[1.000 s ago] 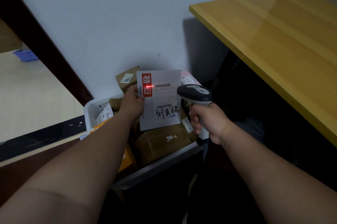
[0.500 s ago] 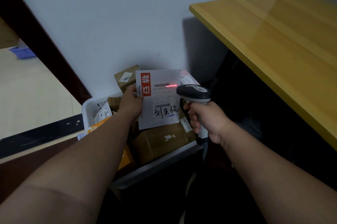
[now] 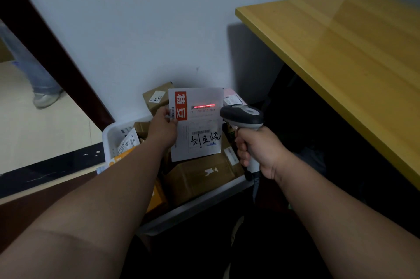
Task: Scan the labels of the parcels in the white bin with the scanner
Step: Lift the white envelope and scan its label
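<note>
My left hand (image 3: pixel 162 129) grips the left edge of a flat white parcel (image 3: pixel 200 140) with a red stripe and handwritten characters, held upright above the white bin (image 3: pixel 109 135). My right hand (image 3: pixel 259 150) holds a grey and black scanner (image 3: pixel 242 116) just right of the parcel. The scanner's red line falls across the upper barcode on the label. Brown cardboard parcels (image 3: pixel 197 178) and an orange one (image 3: pixel 156 197) fill the bin beneath.
A yellow wooden tabletop (image 3: pixel 341 69) juts out at the right, dark space beneath it. The white wall stands right behind the bin. A dark door frame (image 3: pixel 45 44) runs at the left; beyond it a person's leg and shoe (image 3: pixel 43 96) stand on the pale floor.
The red scan line has moved from the parcel's left red stripe rightward onto the upper barcode. A person's leg has come into view in the doorway where a blue bin showed.
</note>
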